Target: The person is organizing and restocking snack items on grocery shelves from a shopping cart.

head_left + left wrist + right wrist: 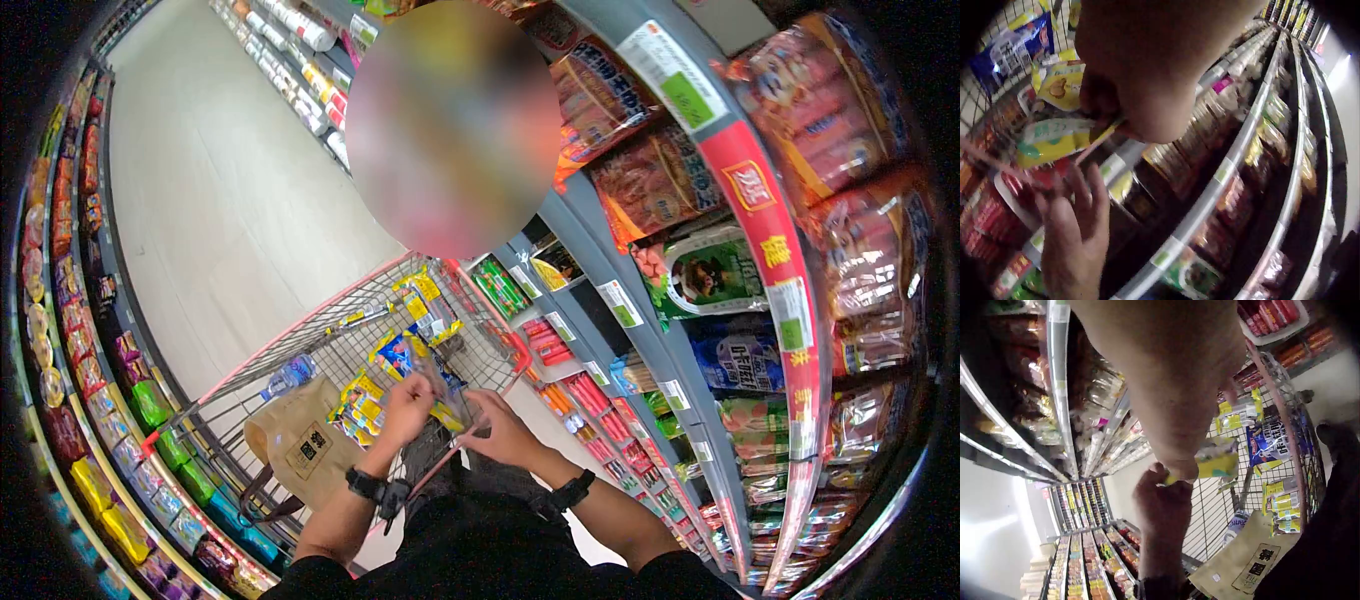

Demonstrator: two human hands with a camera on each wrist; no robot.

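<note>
Left hand (405, 405): pinching a yellow packet (447, 415) over the cart (300, 350), fingers (1155, 487) curling round its edge.
Right hand (505, 430): gripping the same packet from the other side, thumb pressing on its top edge; in the left wrist view other fingers (1082, 206) lying loosely straight below it.
Packet position: hanging between both hands, above the cart's near end, not yet lying among the goods.
Risk, slipping: being held only at thin edges, so probably sliding out of the pinch and dropping past the rim to the floor (220, 200).
Risk, tearing: possibly splitting along a seam, with two hands pulling on one soft wrapper.
Risk, snagging: a corner likely catching in the wire mesh (1210, 512) on the way down.
Risk, crushing: landing on the snack packs (360, 405) already lying in the cart, perhaps denting them.
In the cart: paper bag (300, 445) leaning at the near left corner, water bottle (290, 375) lying beside it, blue packet (400, 350) and more yellow packs (430, 300) spreading toward the far end.
In the way: paper bag and snack packs filling the near end, leaving little bare mesh under the hands.
Around: shelves (640, 330) of packed food running close along the right, another row of goods (90, 330) curving along the left, open aisle between.
</note>
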